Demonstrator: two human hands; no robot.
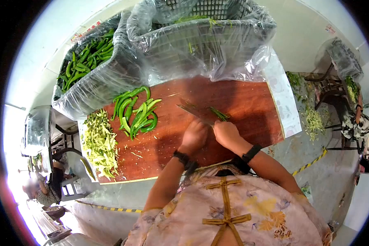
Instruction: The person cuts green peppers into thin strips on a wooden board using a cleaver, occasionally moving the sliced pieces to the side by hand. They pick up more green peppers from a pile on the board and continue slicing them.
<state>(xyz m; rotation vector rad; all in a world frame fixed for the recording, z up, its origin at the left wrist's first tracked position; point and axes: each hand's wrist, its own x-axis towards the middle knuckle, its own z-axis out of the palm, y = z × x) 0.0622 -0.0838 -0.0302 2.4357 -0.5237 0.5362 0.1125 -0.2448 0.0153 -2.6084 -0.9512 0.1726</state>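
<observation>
While the right hand (pixel 228 133) clasps a knife (pixel 195 114), left hand's (pixel 195 133) grip and red lettering (pixel 86 31) are unclear.

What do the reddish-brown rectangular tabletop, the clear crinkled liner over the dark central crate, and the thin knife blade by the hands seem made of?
Tabletop: probably wood or wood-effect laminate, smooth with a slight sheen; streaky grain shows.
Liner: apparently plastic film, glossy; it is transparent and its creases catch light.
Blade: likely metal, being thin and flat; blur leaves its finish open.
</observation>
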